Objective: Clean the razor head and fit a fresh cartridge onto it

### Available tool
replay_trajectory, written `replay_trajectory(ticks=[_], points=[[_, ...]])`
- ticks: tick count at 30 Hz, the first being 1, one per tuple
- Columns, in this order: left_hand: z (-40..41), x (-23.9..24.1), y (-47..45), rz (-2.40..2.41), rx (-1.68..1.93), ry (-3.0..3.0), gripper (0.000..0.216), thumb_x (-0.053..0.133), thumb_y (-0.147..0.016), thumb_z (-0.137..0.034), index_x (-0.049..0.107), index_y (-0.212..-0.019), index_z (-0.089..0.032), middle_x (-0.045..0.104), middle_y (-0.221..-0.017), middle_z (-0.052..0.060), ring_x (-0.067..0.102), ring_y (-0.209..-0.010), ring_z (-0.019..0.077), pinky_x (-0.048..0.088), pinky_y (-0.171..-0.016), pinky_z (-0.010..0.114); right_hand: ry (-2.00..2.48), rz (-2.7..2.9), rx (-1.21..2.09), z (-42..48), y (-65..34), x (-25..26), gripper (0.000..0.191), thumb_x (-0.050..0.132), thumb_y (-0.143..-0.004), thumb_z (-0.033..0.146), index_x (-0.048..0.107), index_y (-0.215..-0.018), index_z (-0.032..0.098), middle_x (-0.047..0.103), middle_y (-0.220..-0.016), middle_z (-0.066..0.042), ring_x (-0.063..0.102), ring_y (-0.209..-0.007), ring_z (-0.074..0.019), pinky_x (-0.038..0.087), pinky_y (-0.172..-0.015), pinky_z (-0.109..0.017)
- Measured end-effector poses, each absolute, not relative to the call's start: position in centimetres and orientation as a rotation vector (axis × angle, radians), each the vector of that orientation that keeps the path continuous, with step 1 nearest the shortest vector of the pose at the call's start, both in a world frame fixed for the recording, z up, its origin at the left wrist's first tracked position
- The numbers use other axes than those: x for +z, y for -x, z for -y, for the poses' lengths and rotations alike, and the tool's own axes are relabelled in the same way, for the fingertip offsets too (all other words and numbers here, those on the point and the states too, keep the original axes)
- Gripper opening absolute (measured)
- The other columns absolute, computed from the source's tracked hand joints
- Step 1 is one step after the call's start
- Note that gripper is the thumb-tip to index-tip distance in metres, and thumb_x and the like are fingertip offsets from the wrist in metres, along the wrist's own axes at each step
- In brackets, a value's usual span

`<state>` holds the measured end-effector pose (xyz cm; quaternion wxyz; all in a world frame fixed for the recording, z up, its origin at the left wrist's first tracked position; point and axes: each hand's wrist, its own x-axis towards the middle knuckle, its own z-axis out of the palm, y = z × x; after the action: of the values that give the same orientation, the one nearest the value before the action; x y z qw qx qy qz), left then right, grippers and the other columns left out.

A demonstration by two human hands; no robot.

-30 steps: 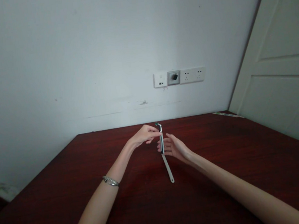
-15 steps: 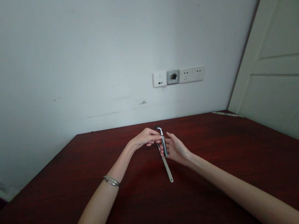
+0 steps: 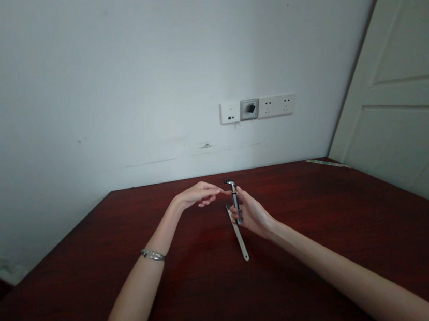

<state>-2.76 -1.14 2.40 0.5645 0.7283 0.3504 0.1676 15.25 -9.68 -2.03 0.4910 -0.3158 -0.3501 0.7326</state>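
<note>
My right hand (image 3: 252,212) is closed round the grey-and-black handle of a razor (image 3: 236,205), which stands nearly upright above the table with its dark head at the top, turned left. My left hand (image 3: 200,193) is just left of the razor, its palm down and a finger stretched toward the handle; whether that fingertip touches it I cannot tell. Nothing shows in the left hand. Below the razor a long, narrow pale strip (image 3: 240,241) with a hole in its near end lies on the table, its far end close to the right fingers.
The dark red wooden table (image 3: 200,297) meets a white wall (image 3: 112,89) at the back. Sockets and switches (image 3: 257,109) are set in the wall. A pale panelled door (image 3: 409,121) stands on the right, and a thin flat strip (image 3: 327,163) lies at the table's back right.
My left hand has let go of the razor and drawn back a little to the left. My right fingers have closed more around the handle. The pale strip lies in the same place.
</note>
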Motion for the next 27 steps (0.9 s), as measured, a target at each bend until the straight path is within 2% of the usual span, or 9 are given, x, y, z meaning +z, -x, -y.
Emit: replay_trajectory(ticks=[7,13,15,17,21,24,27], points=[[-1.0,1.3,6.8,-0.995,0.509,-1.632,0.036,0.061,-0.075,-0.037,0.066,-0.101,-0.014,0.049,-0.062,0.000,0.034,-0.046,0.0057,0.018,-0.043,0.021,0.930,0.879,1.728,11.2,-14.0,-1.7,0.043,0.043,-0.082,0.064,0.052,-0.097,0.025,0.040,-0.051,0.008,0.042,-0.046,-0.0085,0.046,-0.057,-0.029],[-2.6,0.1,9.3,-1.125,0.624,-1.489,0.032,0.063,-0.071,-0.037,0.069,-0.094,-0.015,0.051,-0.062,0.000,0.037,-0.046,0.0060,0.018,-0.046,0.023,0.871,0.913,1.751,12.7,-13.1,-0.9,0.038,0.046,-0.082,0.061,0.050,-0.084,0.023,0.042,-0.052,0.008,0.041,-0.043,-0.0067,0.050,-0.057,-0.030],[-3.0,-0.4,10.0,-1.150,0.650,-1.425,0.034,0.066,-0.069,-0.038,0.068,-0.093,-0.014,0.050,-0.060,-0.001,0.036,-0.046,0.0059,0.017,-0.046,0.023,0.846,0.899,1.753,12.7,-13.0,-0.9,0.036,0.050,-0.082,0.058,0.049,-0.080,0.021,0.041,-0.050,0.008,0.039,-0.041,-0.0065,0.046,-0.049,-0.024],[-3.4,-0.9,10.8,-1.152,0.674,-1.363,0.037,0.069,-0.066,-0.039,0.068,-0.092,-0.013,0.049,-0.061,-0.002,0.037,-0.047,0.0057,0.016,-0.047,0.023,0.829,0.856,1.767,12.5,-13.0,-1.0,0.036,0.049,-0.084,0.055,0.049,-0.076,0.020,0.039,-0.048,0.008,0.035,-0.038,-0.0055,0.036,-0.039,-0.017],[-4.1,-2.2,12.3,-1.177,0.729,-1.226,0.039,0.072,-0.063,-0.039,0.067,-0.091,-0.012,0.050,-0.061,-0.003,0.037,-0.047,0.0047,0.019,-0.046,0.021,0.839,0.755,1.830,11.8,-12.9,-1.6,0.037,0.039,-0.092,0.047,0.048,-0.072,0.017,0.041,-0.045,0.006,0.028,-0.033,-0.0031,0.019,-0.033,-0.014],[-4.4,-2.8,12.9,-1.247,0.820,-1.131,0.036,0.072,-0.065,-0.038,0.067,-0.089,-0.012,0.052,-0.063,-0.002,0.039,-0.047,0.0047,0.023,-0.045,0.019,0.870,0.713,1.849,11.5,-12.7,-2.1,0.037,0.036,-0.095,0.041,0.048,-0.072,0.015,0.044,-0.043,0.005,0.026,-0.032,-0.0021,0.016,-0.033,-0.013],[-4.5,-3.2,13.1,-1.280,0.879,-1.072,0.030,0.069,-0.069,-0.035,0.066,-0.089,-0.012,0.054,-0.063,-0.002,0.042,-0.047,0.0052,0.028,-0.045,0.018,0.908,0.662,1.857,11.3,-12.4,-2.4,0.032,0.035,-0.096,0.035,0.050,-0.077,0.013,0.048,-0.046,0.003,0.029,-0.034,-0.0025,0.020,-0.033,-0.013]])
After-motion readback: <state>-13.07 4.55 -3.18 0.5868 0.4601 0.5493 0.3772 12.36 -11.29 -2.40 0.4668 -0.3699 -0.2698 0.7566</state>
